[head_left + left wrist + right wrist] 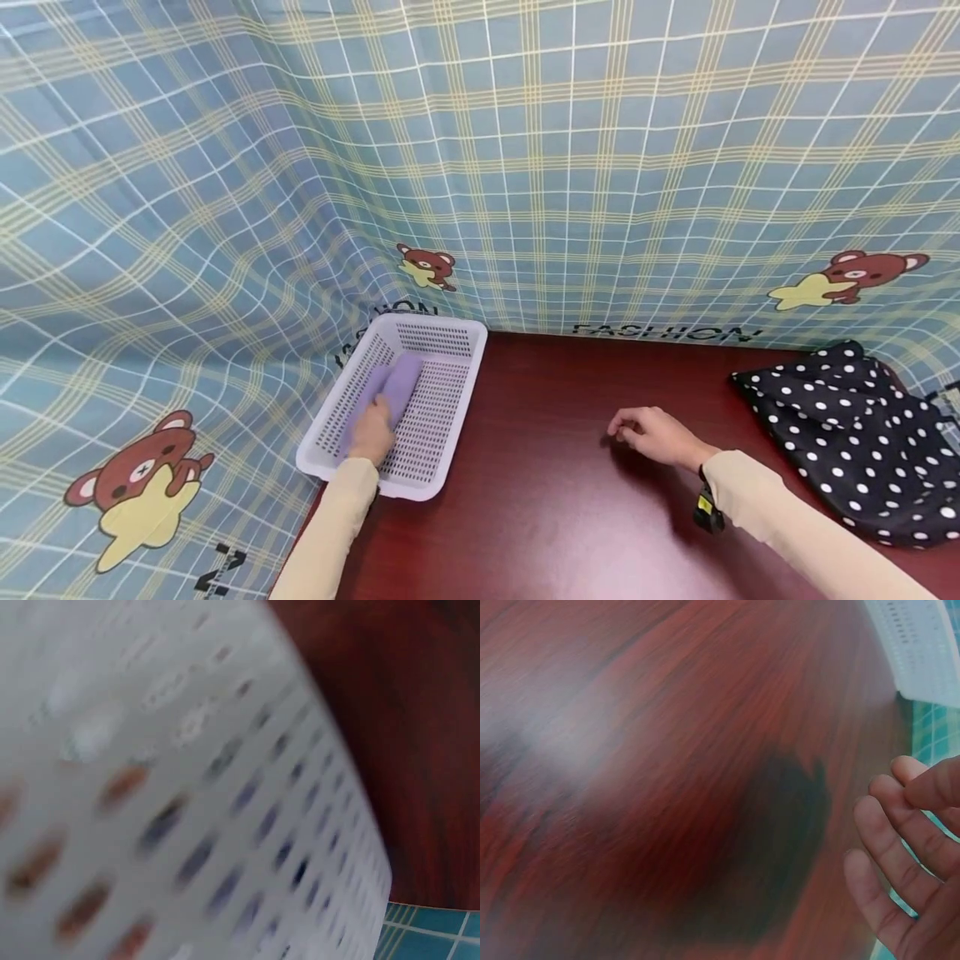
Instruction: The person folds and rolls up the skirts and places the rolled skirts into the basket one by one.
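Note:
Inside the white perforated basket (462,400), two soft purple rolls (403,385), which look like rolled cloth, lie side by side against the left side. My left hand (372,433) reaches over the basket's near rim and grips the right-hand roll at its near part; the hand hides much of both rolls' lower ends. The left wrist view shows only the basket's holed wall (247,795) close up, with purple behind some holes. Out over the table, my right hand (651,433) hovers with loosely bent fingers (889,840) and nothing in them.
A black cloth with white dots (847,433) lies crumpled on the right of the dark red glossy table (540,467). Checked fabric with bear prints (540,167) hangs behind and along the left. The basket stands by the left fabric. A dark strap device (707,504) sits at the right wrist.

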{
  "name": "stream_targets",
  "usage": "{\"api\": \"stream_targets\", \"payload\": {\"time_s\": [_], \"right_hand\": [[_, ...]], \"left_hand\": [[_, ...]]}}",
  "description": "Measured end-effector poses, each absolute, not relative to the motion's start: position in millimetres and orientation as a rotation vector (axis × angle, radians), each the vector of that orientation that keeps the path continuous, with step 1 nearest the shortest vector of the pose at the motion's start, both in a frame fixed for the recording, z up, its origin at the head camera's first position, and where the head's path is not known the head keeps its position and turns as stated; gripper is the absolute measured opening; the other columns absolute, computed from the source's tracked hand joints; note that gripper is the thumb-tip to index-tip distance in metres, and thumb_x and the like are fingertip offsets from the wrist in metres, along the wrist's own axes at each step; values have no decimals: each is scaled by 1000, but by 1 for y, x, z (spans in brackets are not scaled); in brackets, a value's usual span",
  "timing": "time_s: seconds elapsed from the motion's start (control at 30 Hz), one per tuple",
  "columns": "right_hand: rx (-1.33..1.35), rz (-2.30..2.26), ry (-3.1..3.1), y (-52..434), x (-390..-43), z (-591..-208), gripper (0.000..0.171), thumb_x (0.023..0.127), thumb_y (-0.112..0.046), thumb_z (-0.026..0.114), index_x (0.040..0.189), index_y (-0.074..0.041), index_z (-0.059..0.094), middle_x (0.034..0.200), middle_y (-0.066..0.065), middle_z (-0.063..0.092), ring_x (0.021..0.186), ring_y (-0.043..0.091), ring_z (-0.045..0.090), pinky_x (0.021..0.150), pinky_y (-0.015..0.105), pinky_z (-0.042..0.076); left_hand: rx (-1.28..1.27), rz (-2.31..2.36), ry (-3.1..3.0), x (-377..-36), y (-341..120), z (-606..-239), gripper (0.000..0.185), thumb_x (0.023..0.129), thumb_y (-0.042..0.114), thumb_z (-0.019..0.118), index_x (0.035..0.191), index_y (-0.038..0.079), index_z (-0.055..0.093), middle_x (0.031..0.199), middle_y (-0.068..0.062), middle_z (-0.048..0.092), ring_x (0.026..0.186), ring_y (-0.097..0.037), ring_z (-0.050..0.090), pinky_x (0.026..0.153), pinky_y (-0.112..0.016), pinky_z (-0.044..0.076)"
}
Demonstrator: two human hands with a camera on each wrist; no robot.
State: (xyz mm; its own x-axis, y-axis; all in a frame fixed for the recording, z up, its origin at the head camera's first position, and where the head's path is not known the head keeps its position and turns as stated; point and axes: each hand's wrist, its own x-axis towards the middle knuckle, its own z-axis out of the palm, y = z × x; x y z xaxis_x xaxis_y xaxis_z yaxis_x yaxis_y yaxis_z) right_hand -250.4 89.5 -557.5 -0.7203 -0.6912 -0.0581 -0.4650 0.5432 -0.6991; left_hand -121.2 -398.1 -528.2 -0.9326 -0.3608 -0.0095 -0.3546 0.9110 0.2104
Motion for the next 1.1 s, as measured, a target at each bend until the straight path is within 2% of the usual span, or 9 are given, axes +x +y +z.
{"api": "stream_targets", "payload": {"time_s": [0.13, 0.23, 0.37, 0.47, 0.53, 0.6, 0.83, 0.97, 1.1], "right_hand": [[-928, -967, 2446, 101, -248, -564, 18, 97, -6, 57, 103, -13, 72, 94, 4, 75, 70, 0, 61, 63, 21, 50], [-953, -980, 2424, 104, -247, -567, 18, 96, -6, 57, 103, -12, 72, 93, 4, 75, 69, 0, 60, 63, 21, 49], [-988, -1009, 2396, 106, -245, -570, 17, 96, -5, 57, 102, -10, 72, 90, 5, 75, 69, 1, 61, 63, 21, 49], [-995, -1010, 2386, 107, -242, -573, 17, 96, -4, 58, 101, -10, 72, 87, 3, 74, 69, 1, 61, 62, 20, 48], [-998, -1003, 2375, 111, -240, -576, 17, 96, -4, 57, 101, -11, 72, 86, 1, 74, 70, 1, 61, 62, 20, 47], [-990, -997, 2369, 116, -240, -580, 18, 95, -4, 58, 101, -13, 72, 85, -1, 74, 71, 1, 61, 63, 19, 47], [-965, -915, 2532, 149, -251, -580, 18, 93, -6, 59, 99, -17, 73, 83, -4, 72, 66, -4, 54, 63, 20, 44], [-844, -773, 2789, 187, -265, -563, 18, 93, -10, 60, 103, -18, 73, 94, 3, 72, 60, 2, 46, 58, 25, 39], [-747, -669, 3066, 243, -281, -539, 21, 88, -10, 62, 107, -12, 72, 107, 19, 70, 75, 27, 61, 63, 44, 48]], "left_hand": [[662, -837, -2911, -119, -422, -527, 58, 74, -3, 60, 127, -14, 41, 118, -35, 55, 104, -45, 57, 94, -55, 48], [761, -889, -2899, -118, -431, -529, 59, 72, -5, 56, 128, -9, 38, 122, -35, 50, 106, -44, 52, 92, -55, 47], [740, -439, -3041, -122, -426, -527, 51, 85, -4, 58, 135, -4, 49, 129, -33, 54, 115, -48, 54, 94, -61, 50], [698, -67, -3135, -125, -419, -523, 32, 93, 3, 57, 124, -4, 62, 118, -28, 61, 109, -45, 60, 90, -61, 53], [689, 30, -3186, -126, -414, -522, 29, 95, 7, 55, 118, -7, 64, 114, -26, 64, 104, -43, 63, 88, -60, 54], [700, -28, -3226, -125, -413, -520, 33, 93, 9, 55, 118, -12, 62, 114, -29, 63, 104, -46, 63, 89, -61, 53], [770, -333, -3246, -115, -413, -509, 65, 90, 18, 57, 141, -19, 38, 129, -37, 54, 116, -49, 57, 98, -62, 49], [720, -339, -3231, -115, -408, -500, 66, 90, 15, 58, 142, -19, 37, 129, -37, 53, 116, -48, 57, 100, -59, 49], [629, -331, -3208, -123, -393, -491, 58, 91, 16, 58, 139, -15, 45, 124, -32, 57, 109, -43, 58, 96, -58, 49]]}}
